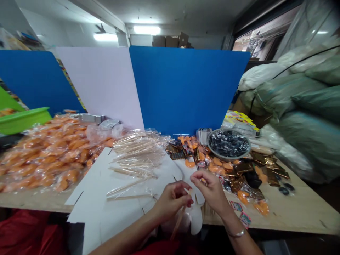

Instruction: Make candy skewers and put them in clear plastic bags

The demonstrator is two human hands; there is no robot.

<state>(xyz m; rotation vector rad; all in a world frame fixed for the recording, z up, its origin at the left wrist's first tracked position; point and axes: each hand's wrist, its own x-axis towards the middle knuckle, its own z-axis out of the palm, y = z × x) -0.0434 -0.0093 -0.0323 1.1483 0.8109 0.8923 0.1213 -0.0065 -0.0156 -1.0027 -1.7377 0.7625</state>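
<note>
Nearest, the left hand (172,202) pinches a thin wooden stick (178,221) with closed fingers; the right hand (211,189), curled just beside it, may hold something too small to tell. Both are above a white die-cut cardboard sheet (106,202) on the pale wooden tabletop (294,212); print on gold foil wrappers (244,168) is unreadable.

Blue is carried by the partition panels (186,88), white by the cut card (106,198), bright orange by the clear-wrapped pieces (47,156), gold-brown by the foil packets (244,168), lime green by the plastic tub (21,118), and grey-green by the stacked sacks (313,134).
</note>
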